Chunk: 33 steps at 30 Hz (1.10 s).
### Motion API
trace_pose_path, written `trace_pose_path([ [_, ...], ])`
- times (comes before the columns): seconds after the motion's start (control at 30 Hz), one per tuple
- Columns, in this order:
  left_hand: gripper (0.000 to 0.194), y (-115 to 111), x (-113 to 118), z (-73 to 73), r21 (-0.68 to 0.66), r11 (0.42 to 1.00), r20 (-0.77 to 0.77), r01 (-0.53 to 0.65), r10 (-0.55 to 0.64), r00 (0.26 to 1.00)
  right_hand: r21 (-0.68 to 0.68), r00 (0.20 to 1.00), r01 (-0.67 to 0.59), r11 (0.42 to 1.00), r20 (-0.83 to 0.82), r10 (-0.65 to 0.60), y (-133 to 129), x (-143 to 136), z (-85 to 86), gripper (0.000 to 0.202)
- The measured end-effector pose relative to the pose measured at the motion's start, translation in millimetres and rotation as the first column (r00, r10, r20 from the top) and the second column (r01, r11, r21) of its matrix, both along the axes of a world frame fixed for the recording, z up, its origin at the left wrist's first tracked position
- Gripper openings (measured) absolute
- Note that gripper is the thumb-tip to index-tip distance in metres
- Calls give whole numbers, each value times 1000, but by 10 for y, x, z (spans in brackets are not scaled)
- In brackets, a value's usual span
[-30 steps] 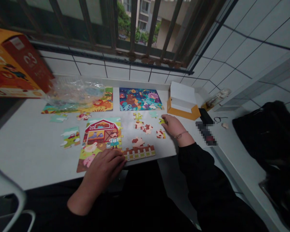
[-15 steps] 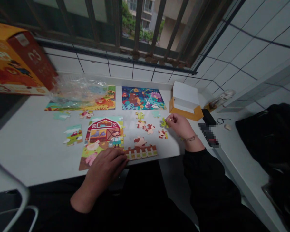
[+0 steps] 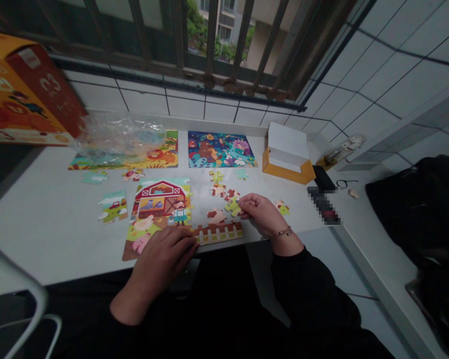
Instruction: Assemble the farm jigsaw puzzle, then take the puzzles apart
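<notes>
My left hand [image 3: 160,257] lies with its fingers stretched over the lower right of a partly joined farm puzzle [image 3: 153,192] showing a red barn, a farmer and a pig. Between the thumb and fingers of my right hand [image 3: 260,213] is a green puzzle piece [image 3: 232,205], above the table close to the cow pieces. A fence strip [image 3: 220,235] runs along the puzzle's lower right, with a brown-and-white cow piece [image 3: 216,216] touching or just above it. Other loose pieces [image 3: 217,190] lie farther back; my right hand hides part of the table.
Behind are a blue picture board [image 3: 220,149], clear plastic wrapping [image 3: 115,139] on a savanna picture [image 3: 164,158], and an open yellow box [image 3: 288,172]. An orange carton [image 3: 18,94] stands left. A piece pair [image 3: 112,207] lies left of the barn; another piece [image 3: 282,207] lies right.
My right hand has brought the green piece left and toward me, from the right side to beside the cow pieces. My left hand has stayed on the puzzle.
</notes>
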State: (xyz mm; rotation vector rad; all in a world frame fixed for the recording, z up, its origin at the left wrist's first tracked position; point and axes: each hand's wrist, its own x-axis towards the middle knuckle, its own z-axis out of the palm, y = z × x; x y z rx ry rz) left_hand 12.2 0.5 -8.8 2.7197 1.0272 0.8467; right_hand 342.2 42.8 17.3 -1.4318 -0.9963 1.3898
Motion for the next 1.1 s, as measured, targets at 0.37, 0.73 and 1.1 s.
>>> trace_pose_path([
  [0.37,7,-3,12,19,7,1000,0,-13,13,1000,34,994,-45,998,105,41,-47,-45,-10,48],
  [0.73,5,-7,9,13,5,1000,-13,-2,2,1000,1,982,-59,998,177,58,-39,-141,-2,32],
  [1.1,7,-24,3,-6,-23,1000,4,-14,14,1000,184,736,239,953,606,-301,232,949,33,36],
])
